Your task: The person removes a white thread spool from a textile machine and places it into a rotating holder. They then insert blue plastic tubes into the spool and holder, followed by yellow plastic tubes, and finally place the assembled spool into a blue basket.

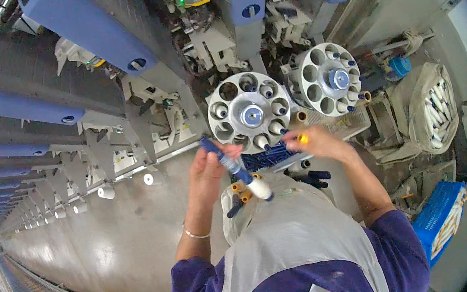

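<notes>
My left hand (206, 172) is closed around a blue bobbin tube (229, 164), which slants down toward my apron. White yarn covers its lower end. My right hand (320, 143) reaches to the lower right rim of a round white magazine (230, 111), fingers drawn together. A small yellow piece (304, 138) shows at those fingers; its exact kind is unclear. In the magazine's round pockets sit several white yarn bobbins (261, 140) with blue tips. Below the rim, between my hands, lie several dark blue tubes (255, 162).
A second round magazine (312, 93) stands to the right. Yellow-ended tubes (241, 193) rest in my white apron (294, 222). At right are a cloth sack (448, 93) of white bobbins and a blue bag (434, 215). Blue-and-grey machine frames (29, 92) line the left.
</notes>
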A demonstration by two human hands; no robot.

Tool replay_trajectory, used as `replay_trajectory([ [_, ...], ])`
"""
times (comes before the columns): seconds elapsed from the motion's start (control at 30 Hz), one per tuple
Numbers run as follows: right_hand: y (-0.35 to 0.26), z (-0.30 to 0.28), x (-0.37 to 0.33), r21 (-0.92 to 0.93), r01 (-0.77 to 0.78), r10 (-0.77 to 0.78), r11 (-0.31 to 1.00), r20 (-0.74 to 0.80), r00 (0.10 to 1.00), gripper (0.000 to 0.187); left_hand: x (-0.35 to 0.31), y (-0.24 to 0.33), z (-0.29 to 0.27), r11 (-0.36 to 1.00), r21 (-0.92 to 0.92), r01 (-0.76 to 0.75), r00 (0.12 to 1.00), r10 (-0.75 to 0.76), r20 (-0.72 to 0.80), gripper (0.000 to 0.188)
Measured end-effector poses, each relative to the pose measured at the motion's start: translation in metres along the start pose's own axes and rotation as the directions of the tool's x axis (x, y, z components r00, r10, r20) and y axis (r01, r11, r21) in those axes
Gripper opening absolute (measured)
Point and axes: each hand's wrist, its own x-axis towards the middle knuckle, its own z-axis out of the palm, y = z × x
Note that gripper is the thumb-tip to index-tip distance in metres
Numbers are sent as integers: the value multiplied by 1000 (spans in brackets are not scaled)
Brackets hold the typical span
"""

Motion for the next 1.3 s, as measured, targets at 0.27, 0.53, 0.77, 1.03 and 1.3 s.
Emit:
replay_trajectory([
  [0.27,-48,26,-4,104,214,-232,971,215,949,35,28,-13,29,983,180,-41,999,42,-2,26],
  [0.53,-61,-7,-19,-265,212,-206,941,49,977,35,30,-15,14,978,197,72,993,-50,-111,26],
  [0.77,-58,-15,-29,-263,171,-163,950,50,985,36,54,23,-54,871,-124,-475,826,394,-403,19],
  [1.03,-63,-15,-27,-277,208,-205,938,39,978,37,47,-2,16,483,781,-396,893,402,204,35],
  [1.3,-57,-23,-29,184,26,-74,983,258,963,33,64,-12,22,300,890,-343,800,590,109,7],
])
